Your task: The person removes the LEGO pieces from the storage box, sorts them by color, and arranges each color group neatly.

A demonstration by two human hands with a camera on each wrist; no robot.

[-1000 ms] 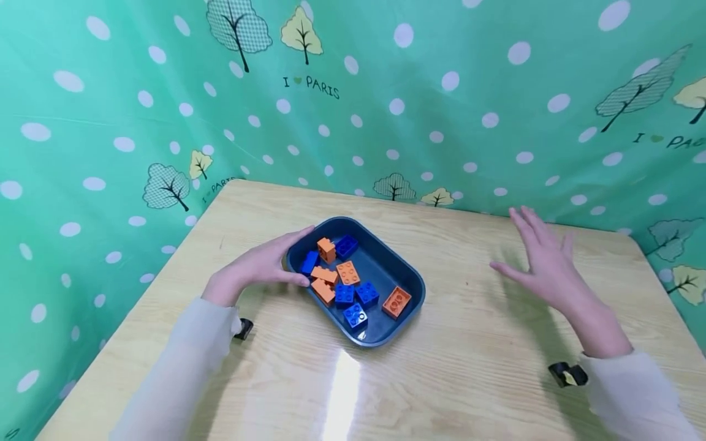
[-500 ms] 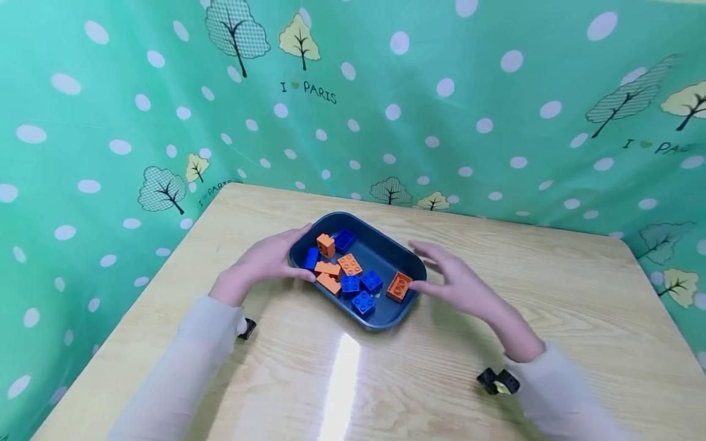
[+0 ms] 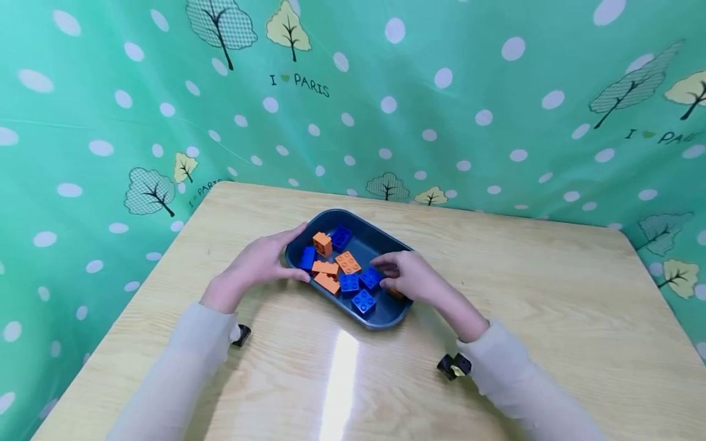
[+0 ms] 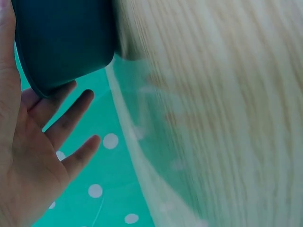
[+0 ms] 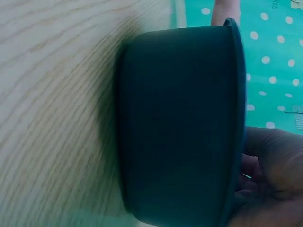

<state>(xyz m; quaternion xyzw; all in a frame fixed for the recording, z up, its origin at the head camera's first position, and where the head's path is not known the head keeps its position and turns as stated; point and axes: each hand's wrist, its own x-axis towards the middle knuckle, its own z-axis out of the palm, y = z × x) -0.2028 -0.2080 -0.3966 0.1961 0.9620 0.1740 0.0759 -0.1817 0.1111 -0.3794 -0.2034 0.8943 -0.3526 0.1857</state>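
A dark blue tray stands on the wooden table, holding several orange and blue toy building bricks. My left hand spans the tray's left end, its thumb and fingers at the rim. In the left wrist view its outer fingers stretch out, nearly straight, beside the tray wall. My right hand reaches over the right rim, with fingers and thumb bent but apart. Their tips hang close to a blue brick. An orange brick lies partly hidden under this hand. The right wrist view shows mostly the tray's outer wall.
Inside the tray, an orange brick stands on end near another blue brick. The table's far edge meets a green dotted curtain. Small black devices sit at both wrists.
My right hand has come in from the right side of the table, over the tray's rim and among the bricks. The left hand has stayed at the tray's left end.
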